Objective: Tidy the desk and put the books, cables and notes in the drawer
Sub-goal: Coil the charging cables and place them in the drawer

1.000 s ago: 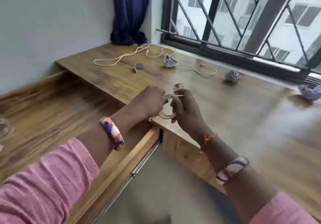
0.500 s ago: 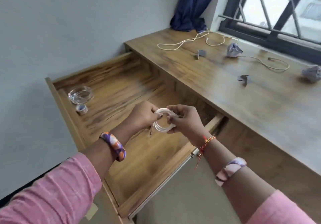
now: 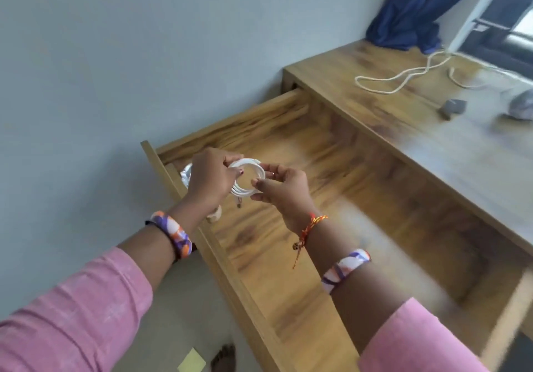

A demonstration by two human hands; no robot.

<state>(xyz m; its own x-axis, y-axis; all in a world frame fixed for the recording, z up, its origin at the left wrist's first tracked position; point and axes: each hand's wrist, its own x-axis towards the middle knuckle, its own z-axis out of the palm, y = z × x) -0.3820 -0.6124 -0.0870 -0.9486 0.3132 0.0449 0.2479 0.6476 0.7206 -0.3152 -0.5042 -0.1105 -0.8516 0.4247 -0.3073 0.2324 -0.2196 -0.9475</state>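
A coiled white cable (image 3: 250,179) hangs between both hands over the far left corner of the open wooden drawer (image 3: 340,207). My left hand (image 3: 212,178) grips the coil's left side, and my right hand (image 3: 284,191) pinches its right side with thumb and fingers. One plug end dangles below the coil. On the desk top (image 3: 450,143) a loose cream cable (image 3: 403,79) lies near the blue curtain (image 3: 418,8). A crumpled note (image 3: 522,107) and a small grey scrap (image 3: 452,106) sit beside it.
A glass dish (image 3: 186,175) shows partly behind my left hand in the drawer's corner, with a small roll (image 3: 215,216) below my wrist. A yellow sticky note (image 3: 191,361) lies on the floor near a foot (image 3: 223,357). The grey wall lies to the left.
The view has swung left from the desk top to the open drawer. Both hands carried the coiled cable from over the desk edge to over the drawer's far left corner.
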